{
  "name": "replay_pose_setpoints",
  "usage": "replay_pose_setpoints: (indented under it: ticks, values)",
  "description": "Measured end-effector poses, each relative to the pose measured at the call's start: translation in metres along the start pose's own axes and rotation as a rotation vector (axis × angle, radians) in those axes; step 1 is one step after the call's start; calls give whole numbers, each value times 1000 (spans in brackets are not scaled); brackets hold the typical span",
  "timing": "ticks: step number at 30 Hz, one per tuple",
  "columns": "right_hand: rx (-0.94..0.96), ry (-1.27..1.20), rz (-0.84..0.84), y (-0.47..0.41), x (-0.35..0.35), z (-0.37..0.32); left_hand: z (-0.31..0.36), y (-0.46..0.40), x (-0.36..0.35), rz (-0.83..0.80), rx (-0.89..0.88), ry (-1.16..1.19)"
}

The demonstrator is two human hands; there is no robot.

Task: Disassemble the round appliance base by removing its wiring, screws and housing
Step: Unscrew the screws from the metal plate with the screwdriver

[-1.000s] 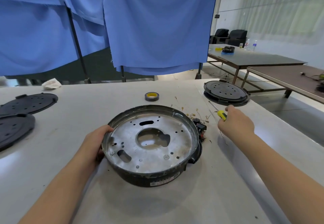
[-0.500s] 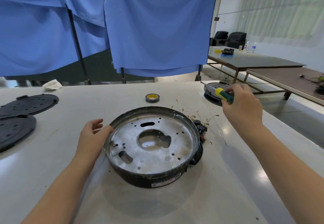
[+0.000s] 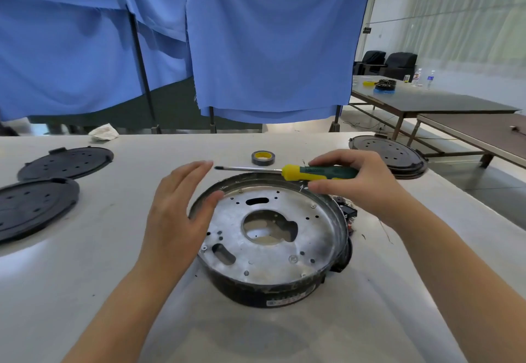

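Round appliance base [image 3: 270, 237] sits on the white surface [image 3: 85, 277], open side up. Black outer housing; inside, a silver metal plate [image 3: 313, 237] with a large irregular central cutout, slots, small holes and several screw heads. White label on the housing wall nearest the camera.

Right hand [image 3: 358, 183] above the far right rim of the base, fingers and thumb curled round the dark green grip of a screwdriver [image 3: 301, 172]. Tool lies roughly level; yellow collar and bare shaft point left, tip just short of the left hand's fingertips, above the far rim.

Left hand [image 3: 179, 212] released, fingers straight and together, palm facing the base, hovering at its left rim; contact with the rim cannot be told.

Black connector with wire ends [image 3: 348, 214] just beside the right wall of the base.

Beyond the base: roll of tape [image 3: 263, 158], yellow core. Well left of the base: two black perforated round covers [image 3: 48, 180], overlapping. Far right of the base: stack of dark round covers [image 3: 390, 155] at the surface edge. Blue cloth screens [image 3: 256, 35] hang behind.
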State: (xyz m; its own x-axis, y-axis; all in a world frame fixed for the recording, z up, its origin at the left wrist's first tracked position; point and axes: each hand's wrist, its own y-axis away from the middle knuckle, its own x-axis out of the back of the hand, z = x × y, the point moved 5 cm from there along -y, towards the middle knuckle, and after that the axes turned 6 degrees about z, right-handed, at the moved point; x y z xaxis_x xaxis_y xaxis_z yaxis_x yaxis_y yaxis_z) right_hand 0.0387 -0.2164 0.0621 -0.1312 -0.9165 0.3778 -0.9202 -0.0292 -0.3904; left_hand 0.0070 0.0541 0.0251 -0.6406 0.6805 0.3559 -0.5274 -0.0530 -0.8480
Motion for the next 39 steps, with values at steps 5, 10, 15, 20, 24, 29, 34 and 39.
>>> replay_pose_setpoints:
  ticks: [5,10,15,20,24,29,34,39]
  values:
    - [-46,-37,-139,-5,-1,-8,5,2,-4,-62,-28,-1]
    - [-81,-480,80,-21,-2,-15,9,7,-14,-288,113,129]
    - [-6,-477,159,-31,-28,-43,4,14,-20,-416,319,294]
    - [88,-420,143,-30,-52,-69,-37,5,-15,-236,689,389]
    - [161,-349,59,-22,-73,-73,-50,16,-30,-267,952,433]
    - [214,-299,5,-18,-88,-68,-44,20,-42,-288,941,371]
    - [226,-287,-2,-21,-86,-65,-38,23,-51,-323,916,364]
    - [221,-308,-7,-22,-85,-63,-41,22,-54,-311,899,351]
